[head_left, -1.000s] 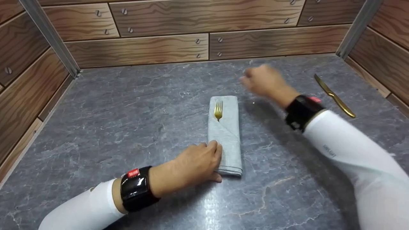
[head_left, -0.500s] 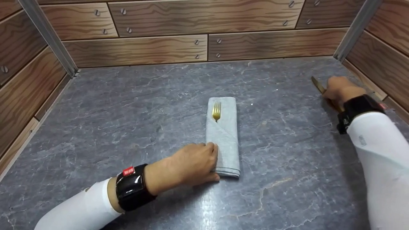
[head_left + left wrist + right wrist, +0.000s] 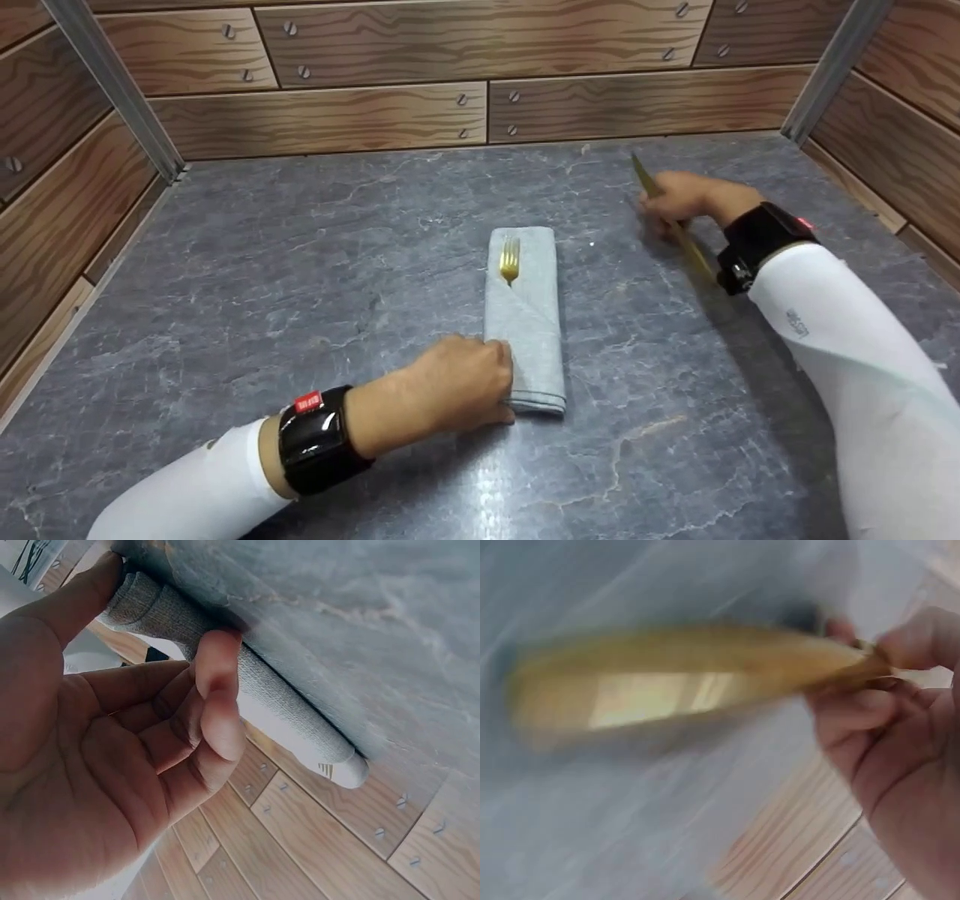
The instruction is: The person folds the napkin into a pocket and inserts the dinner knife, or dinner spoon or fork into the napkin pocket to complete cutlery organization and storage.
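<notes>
A folded light grey cloth napkin [image 3: 534, 330] lies lengthwise on the grey marbled table. Tucked into its fold is a gold fork [image 3: 510, 259], tines showing and handle hidden. My left hand [image 3: 450, 386] holds the napkin's near left corner, its thumb at the end hem and its curled fingers [image 3: 219, 675] against the long side. To the right and farther back, my right hand [image 3: 686, 196] pinches a gold table knife [image 3: 696, 251] around its middle. The blade points away from me and the handle [image 3: 652, 694] slants back under the wrist, blurred in the right wrist view.
Wood-patterned panels [image 3: 322, 120] wall in the table at the back and both sides, with metal posts [image 3: 832, 71] at the rear corners. Both wrists wear black bands [image 3: 319, 442] over white sleeves.
My right hand reached right to the table knife, took hold of it, and has brought it leftward toward the napkin. The left hand has stayed at the napkin's near corner.
</notes>
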Tool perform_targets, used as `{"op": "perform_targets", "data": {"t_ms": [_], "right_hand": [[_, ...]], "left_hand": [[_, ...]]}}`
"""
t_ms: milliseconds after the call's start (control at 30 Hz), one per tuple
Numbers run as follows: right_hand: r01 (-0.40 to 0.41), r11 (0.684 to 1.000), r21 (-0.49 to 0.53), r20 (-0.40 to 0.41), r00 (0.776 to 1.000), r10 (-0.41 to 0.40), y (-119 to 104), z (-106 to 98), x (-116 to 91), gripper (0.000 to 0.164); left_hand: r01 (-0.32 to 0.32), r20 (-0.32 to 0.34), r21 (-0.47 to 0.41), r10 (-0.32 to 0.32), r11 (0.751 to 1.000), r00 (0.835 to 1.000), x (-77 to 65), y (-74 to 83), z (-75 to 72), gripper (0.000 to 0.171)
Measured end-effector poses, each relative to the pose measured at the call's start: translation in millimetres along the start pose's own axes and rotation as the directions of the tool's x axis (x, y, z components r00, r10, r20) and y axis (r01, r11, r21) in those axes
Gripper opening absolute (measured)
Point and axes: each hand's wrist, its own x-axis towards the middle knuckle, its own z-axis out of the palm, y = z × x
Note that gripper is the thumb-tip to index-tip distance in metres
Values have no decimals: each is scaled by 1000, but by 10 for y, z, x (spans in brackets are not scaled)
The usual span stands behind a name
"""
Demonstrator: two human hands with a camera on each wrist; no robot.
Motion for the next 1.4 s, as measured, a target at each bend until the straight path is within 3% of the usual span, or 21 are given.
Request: {"op": "perform_targets", "data": {"t_ms": [100, 200, 267, 333, 533, 733, 900, 967, 1033, 1200, 1267, 1400], "right_hand": [[97, 963, 253, -72, 994, -81, -331, 80, 6, 44], [152, 868, 473, -99, 988, -119, -712, 169, -40, 56], [167, 832, 530, -91, 986, -140, -941, 253, -72, 63], [175, 821, 544, -80, 984, -157, -1132, 364, -81, 65], [186, 766, 615, -132, 982, -132, -1499, 698, 18, 41], [188, 767, 613, -244, 969, -41, -1568, 825, 149, 28], [171, 827, 535, -312, 950, 6, -1518, 871, 226, 29], [157, 837, 524, -285, 958, -2, -1481, 882, 227, 30], [142, 825, 547, -231, 973, -14, -1438, 869, 214, 30], [57, 713, 699, -70, 998, -12, -1342, 793, 120, 27], [16, 685, 729, -8, 1000, -16, -1307, 787, 76, 25], [-39, 720, 693, 124, 990, -66, -1250, 829, 18, 20]], "left_hand": [[-5, 11, -7, 5, 1000, 1000, -2, 9, -11, 51], [-10, 11, 7, 10, 1000, 1000, -1, 2, -24, 51], [-17, 2, 22, 17, 1000, 1000, -4, -9, -35, 51], [-27, -8, 36, 27, 999, 1000, -10, -18, -32, 50], [-39, -28, 65, 41, 997, 999, -30, -21, -12, 48], [-36, -2, 64, 36, 997, 999, -11, -12, -16, 49], [-34, -23, 58, 36, 998, 999, -9, -21, 14, 53], [-27, -43, 47, 29, 999, 999, -9, -15, 36, 56], [-17, -58, 33, 19, 999, 998, -8, -9, 48, 59], [-7, -75, 13, 8, 1000, 997, 1, -1, 50, 58], [-5, -73, -3, 5, 1000, 997, 10, 2, 53, 57], [6, -53, -47, -9, 999, 999, 25, 16, 71, 55]]}}
